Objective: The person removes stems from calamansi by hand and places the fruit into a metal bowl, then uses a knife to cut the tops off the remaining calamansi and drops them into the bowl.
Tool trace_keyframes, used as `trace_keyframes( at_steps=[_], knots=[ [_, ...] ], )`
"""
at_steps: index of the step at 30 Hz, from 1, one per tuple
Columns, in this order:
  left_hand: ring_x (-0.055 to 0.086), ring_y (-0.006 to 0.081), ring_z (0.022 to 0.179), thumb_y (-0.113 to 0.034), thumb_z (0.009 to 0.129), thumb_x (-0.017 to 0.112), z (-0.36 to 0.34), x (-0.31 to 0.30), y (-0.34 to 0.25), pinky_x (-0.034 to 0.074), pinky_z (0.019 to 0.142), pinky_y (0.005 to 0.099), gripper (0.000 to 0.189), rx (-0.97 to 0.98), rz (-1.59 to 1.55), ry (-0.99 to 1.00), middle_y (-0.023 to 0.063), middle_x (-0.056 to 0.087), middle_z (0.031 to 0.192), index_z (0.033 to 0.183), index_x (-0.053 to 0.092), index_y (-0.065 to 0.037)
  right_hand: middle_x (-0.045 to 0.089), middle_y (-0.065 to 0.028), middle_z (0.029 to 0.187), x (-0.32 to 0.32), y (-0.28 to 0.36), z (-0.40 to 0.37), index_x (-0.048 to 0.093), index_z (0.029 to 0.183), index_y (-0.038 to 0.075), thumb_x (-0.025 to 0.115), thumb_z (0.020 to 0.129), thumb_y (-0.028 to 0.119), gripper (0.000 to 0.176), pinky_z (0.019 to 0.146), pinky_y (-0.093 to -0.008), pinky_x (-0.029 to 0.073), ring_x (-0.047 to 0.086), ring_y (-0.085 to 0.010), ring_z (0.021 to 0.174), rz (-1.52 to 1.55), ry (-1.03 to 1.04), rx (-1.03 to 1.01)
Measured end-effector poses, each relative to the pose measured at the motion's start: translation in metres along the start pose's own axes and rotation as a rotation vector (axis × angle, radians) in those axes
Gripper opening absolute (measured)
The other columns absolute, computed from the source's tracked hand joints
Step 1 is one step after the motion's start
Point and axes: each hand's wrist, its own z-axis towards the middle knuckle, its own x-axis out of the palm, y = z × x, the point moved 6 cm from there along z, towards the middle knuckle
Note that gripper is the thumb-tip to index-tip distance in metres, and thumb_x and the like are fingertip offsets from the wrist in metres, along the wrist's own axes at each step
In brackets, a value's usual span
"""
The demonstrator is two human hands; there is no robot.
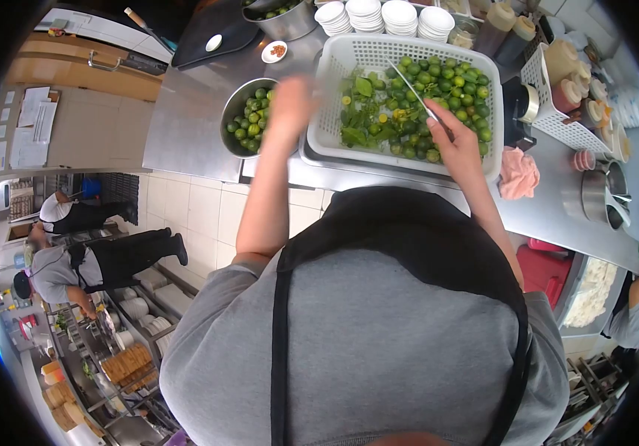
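Observation:
My right hand (pixel 454 145) grips a knife (pixel 413 92), its thin blade pointing up and left over a white perforated plastic basket (pixel 379 157). Inside the basket lie many small green limes (pixel 457 82), with loose green leaves (pixel 364 88) and a few yellow pieces on the left side. Between the basket and a round metal pot (pixel 239 95) is my left hand (pixel 293 108), smeared by motion. Its fingers cannot be made out, nor whether they hold anything. The pot contains more green limes (pixel 249 126).
Stacks of white bowls (pixel 364 16) stand behind the basket, near sauce bottles (pixel 494 28). A pink cloth (pixel 518 173) lies to the right. At the back left are a small dish (pixel 275 51) and a black tray (pixel 219 37). Other people (pixel 74 264) work at left and far right.

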Motion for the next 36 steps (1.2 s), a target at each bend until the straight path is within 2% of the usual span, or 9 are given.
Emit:
trace_keyframes(
  at_steps=[3, 10, 12, 13, 15, 22, 27, 31, 36],
  knots=[
    [0.062, 0.0307, 0.083, -0.010, 0.068, 0.062, 0.001, 0.086, -0.038, 0.049, 0.073, 0.0405, 0.018, 0.125, 0.079, 0.434, 0.0147, 0.064, 0.085, 0.085, 0.067, -0.009, 0.066, -0.0047, 0.087, 0.004, 0.010, -0.005, 0.058, 0.117, 0.012, 0.057, 0.087, 0.021, 0.031, 0.058, -0.0213, 0.041, 0.049, -0.0065, 0.061, 0.043, 0.013, -0.060],
    [0.062, 0.0270, 0.084, -0.005, 0.066, 0.062, 0.007, 0.127, -0.044, 0.049, 0.074, 0.0373, 0.025, 0.164, 0.300, 0.581, 0.0141, 0.064, 0.089, 0.090, 0.066, -0.009, 0.064, -0.0030, 0.081, -0.002, 0.007, -0.010, 0.058, 0.116, 0.011, 0.058, 0.087, 0.018, 0.030, 0.056, -0.0209, 0.038, 0.045, -0.0056, 0.059, 0.060, -0.014, -0.015],
    [0.062, 0.0217, 0.082, -0.006, 0.075, 0.060, 0.016, 0.071, -0.047, 0.049, 0.073, 0.0340, 0.028, 0.090, -0.484, 0.164, 0.0116, 0.064, 0.099, 0.102, 0.064, -0.003, 0.063, -0.0026, 0.078, -0.003, 0.008, -0.008, 0.058, 0.116, 0.011, 0.058, 0.087, 0.017, 0.030, 0.055, -0.0210, 0.038, 0.045, -0.0054, 0.058, 0.073, -0.028, -0.032],
    [0.062, 0.0217, 0.082, -0.006, 0.075, 0.060, 0.017, 0.063, -0.045, 0.049, 0.073, 0.0340, 0.028, 0.091, -0.482, 0.166, 0.0116, 0.064, 0.099, 0.102, 0.064, -0.003, 0.062, -0.0022, 0.076, -0.002, 0.009, -0.008, 0.058, 0.116, 0.011, 0.058, 0.087, 0.017, 0.029, 0.053, -0.0211, 0.037, 0.044, -0.0052, 0.057, 0.081, -0.036, -0.051],
    [0.060, 0.0157, 0.086, 0.002, 0.076, 0.061, 0.018, 0.055, -0.034, 0.048, 0.076, 0.0285, 0.035, -0.145, -1.165, 0.187, 0.0078, 0.061, 0.102, 0.110, 0.059, 0.000, 0.064, -0.0034, 0.080, 0.001, 0.011, -0.008, 0.058, 0.116, 0.010, 0.057, 0.087, 0.017, 0.030, 0.056, -0.0209, 0.038, 0.046, -0.0053, 0.060, 0.078, -0.008, -0.034],
    [0.059, 0.0151, 0.086, -0.001, 0.083, 0.059, 0.011, 0.027, -0.049, 0.049, 0.082, 0.0299, 0.023, -0.140, -1.399, -0.065, 0.0076, 0.060, 0.100, 0.105, 0.059, 0.002, 0.065, -0.0097, 0.102, 0.017, 0.024, -0.013, 0.056, 0.118, 0.007, 0.055, 0.088, 0.016, 0.031, 0.071, -0.0233, 0.044, 0.058, -0.0113, 0.078, 0.136, 0.097, -0.089],
    [0.059, 0.0143, 0.084, -0.001, 0.081, 0.061, 0.009, 0.029, -0.047, 0.049, 0.083, 0.0309, 0.019, -0.161, -1.388, -0.174, 0.0095, 0.061, 0.096, 0.099, 0.058, 0.004, 0.065, -0.0126, 0.100, 0.015, 0.032, -0.015, 0.057, 0.117, 0.007, 0.055, 0.088, 0.016, 0.030, 0.073, -0.0259, 0.045, 0.061, -0.0160, 0.081, 0.092, 0.072, -0.139],
    [0.060, 0.0151, 0.082, 0.000, 0.080, 0.062, 0.005, 0.034, -0.054, 0.049, 0.082, 0.0304, 0.019, -0.113, -1.199, -0.129, 0.0096, 0.063, 0.094, 0.099, 0.059, 0.003, 0.065, -0.0145, 0.098, 0.012, 0.039, -0.012, 0.058, 0.116, 0.008, 0.056, 0.087, 0.015, 0.030, 0.069, -0.0256, 0.045, 0.060, -0.0162, 0.075, 0.028, -0.002, -0.206],
    [0.062, 0.0187, 0.084, -0.001, 0.081, 0.061, -0.002, 0.046, -0.065, 0.049, 0.082, 0.0301, 0.020, -0.216, -1.545, 0.012, 0.0113, 0.064, 0.094, 0.100, 0.059, 0.003, 0.065, -0.0135, 0.100, 0.012, 0.032, -0.005, 0.058, 0.116, 0.008, 0.056, 0.087, 0.016, 0.030, 0.070, -0.0262, 0.046, 0.061, -0.0171, 0.077, 0.032, 0.013, -0.147]
  ],
)
